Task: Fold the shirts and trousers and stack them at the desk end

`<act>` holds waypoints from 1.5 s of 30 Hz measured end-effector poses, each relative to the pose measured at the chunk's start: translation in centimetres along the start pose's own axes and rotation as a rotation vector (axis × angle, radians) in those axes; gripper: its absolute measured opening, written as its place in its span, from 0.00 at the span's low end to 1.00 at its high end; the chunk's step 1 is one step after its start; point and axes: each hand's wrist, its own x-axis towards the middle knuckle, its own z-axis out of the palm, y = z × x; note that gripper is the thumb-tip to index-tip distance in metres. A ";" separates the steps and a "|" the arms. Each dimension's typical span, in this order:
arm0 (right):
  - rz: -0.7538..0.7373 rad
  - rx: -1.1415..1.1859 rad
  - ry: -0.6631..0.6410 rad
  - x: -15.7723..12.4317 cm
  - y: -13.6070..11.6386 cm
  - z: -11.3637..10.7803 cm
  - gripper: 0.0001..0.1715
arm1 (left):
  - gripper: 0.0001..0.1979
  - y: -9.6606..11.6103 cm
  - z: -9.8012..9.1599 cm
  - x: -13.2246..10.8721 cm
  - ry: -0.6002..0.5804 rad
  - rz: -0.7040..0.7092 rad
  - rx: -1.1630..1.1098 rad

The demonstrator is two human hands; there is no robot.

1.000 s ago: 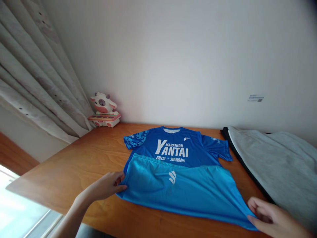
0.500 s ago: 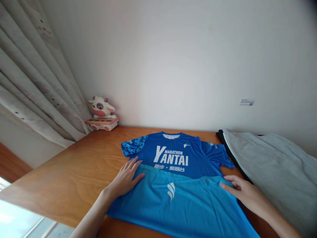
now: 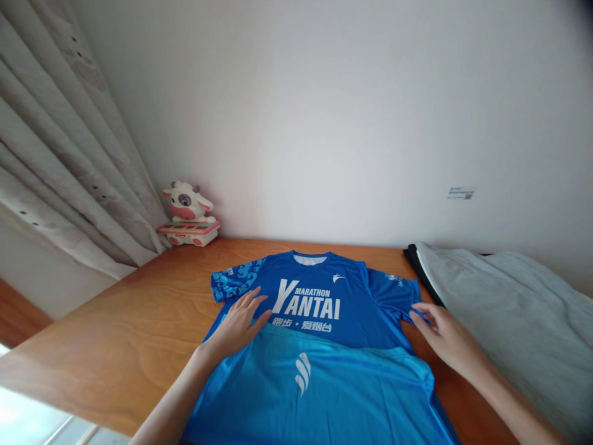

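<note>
A blue short-sleeved T-shirt (image 3: 319, 343) lies front up on the wooden table, its collar towards the wall and its lower part light blue with some creases. White "Marathon Yantai" lettering crosses the chest. My left hand (image 3: 238, 324) rests over the left side of the shirt below the patterned sleeve, fingers stretched out and thumb apart. At the hem of the right sleeve is my right hand (image 3: 442, 334), thumb and fingertips brought close together on the fabric; the exact contact is partly hidden by the fingers. The bottom edge of the shirt runs out of view.
On the right of the table (image 3: 134, 334) lies grey cloth (image 3: 514, 303) with a black piece under its edge. A cow-shaped toy keyboard (image 3: 189, 216) stands in the back left corner, near a curtain (image 3: 69, 142). The wall (image 3: 324, 123) borders the table's far side.
The shirt has shifted left and a little towards me. My right hand has left the shirt's right side edge and moved up to the sleeve hem. My left hand stays near the left side.
</note>
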 end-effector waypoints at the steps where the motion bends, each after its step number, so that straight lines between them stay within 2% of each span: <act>1: -0.067 -0.070 0.024 1.0 0.0 0.4 0.33 | 0.30 0.6 0.4 0.9 -0.009 -0.002 -0.022; 3: -0.217 -0.206 -0.011 2.2 0.2 1.1 0.34 | 0.32 1.4 1.3 2.2 -0.023 -0.037 -0.029; 5: -0.281 -0.342 -0.081 2.5 0.9 1.7 0.36 | 0.34 1.6 2.3 2.6 -0.026 -0.079 -0.010; 8: -0.241 -0.520 -0.130 2.2 1.7 2.3 0.35 | 0.34 1.2 3.3 2.6 0.000 -0.093 -0.006; 11: -0.226 -0.634 -0.158 2.4 0.9 2.7 0.33 | 0.30 0.4 3.1 3.1 0.089 -0.102 -0.056; 13: -0.189 -0.665 -0.143 3.0 -0.6 3.2 0.34 | 0.24 -0.6 2.2 4.1 0.186 -0.175 -0.071; 15: -0.165 -0.634 -0.122 3.8 -2.7 4.2 0.35 | 0.21 -1.9 0.8 5.1 0.273 -0.317 -0.026; 18: -0.155 -0.512 -0.134 5.0 -6.2 6.2 0.35 | 0.21 -4.4 -1.1 6.0 0.337 -0.602 0.070; 20: -0.147 -0.431 -0.151 5.5 -8.6 7.7 0.34 | 0.22 -5.7 -1.7 5.9 0.356 -0.743 0.077; 23: -0.181 -0.328 -0.174 5.5 -12.3 10.1 0.28 | 0.22 -7.0 -1.5 5.5 0.370 -0.803 0.034; 29: -0.338 -0.129 -0.284 4.5 -19.5 14.6 0.17 | 0.24 -8.7 -0.1 5.7 0.455 -0.762 -0.167; 33: -0.464 0.006 -0.350 4.6 -23.5 17.2 0.16 | 0.28 -10.1 -0.1 6.1 0.539 -0.784 -0.394; 36: -0.531 0.084 -0.395 5.3 -25.8 19.5 0.14 | 0.26 -10.5 -0.1 6.5 0.612 -0.741 -0.557; 41: -0.477 0.255 -0.439 6.7 -28.2 23.1 0.13 | 0.24 -8.6 -0.3 7.5 0.724 -0.549 -0.700; 43: -0.382 0.347 -0.429 7.4 -28.4 24.1 0.13 | 0.23 -7.0 -0.5 7.6 0.722 -0.387 -0.737; 45: -0.245 0.440 -0.398 8.1 -28.1 24.7 0.18 | 0.21 -5.1 -0.7 7.4 0.631 -0.161 -0.768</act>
